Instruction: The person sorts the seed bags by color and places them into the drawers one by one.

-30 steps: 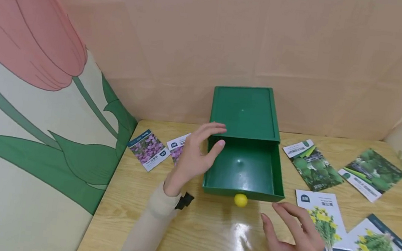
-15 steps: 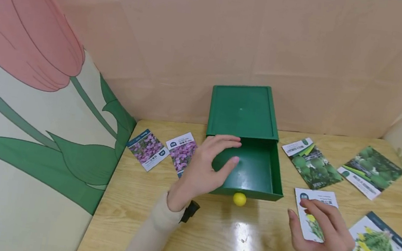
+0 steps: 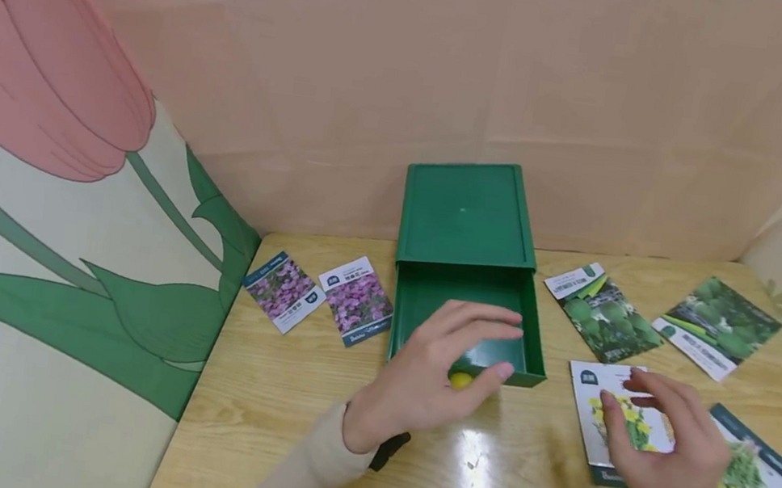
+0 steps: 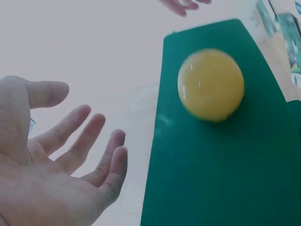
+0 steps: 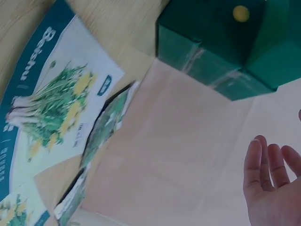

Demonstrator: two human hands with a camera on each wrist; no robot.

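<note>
A green box (image 3: 468, 213) stands at the back of the table with its drawer (image 3: 421, 296) pulled out toward me. Nothing lies in the visible part of the drawer. Its yellow ball knob (image 4: 211, 85) is partly hidden in the head view by my left hand (image 3: 445, 369), which hovers over the drawer's front with loosely spread fingers and holds nothing. To the right, my right hand (image 3: 676, 450) hangs above two packets with yellow flowers, the nearer-left packet (image 3: 604, 417) and the right packet (image 3: 764, 485). Its fingers are loosely bent, with nothing between them.
Two purple-flower packets, the left one (image 3: 284, 292) and its neighbour (image 3: 356, 302), lie left of the box. Right of it lie two green-leaf packets, one nearer (image 3: 604, 312) and one farther (image 3: 718, 326). A pink cloth wall (image 3: 351, 93) rises behind the table.
My left hand has moved right and toward me, from the drawer's left side to over its front. My right hand has moved right, over the yellow-flower packets. The drawer stays out.
</note>
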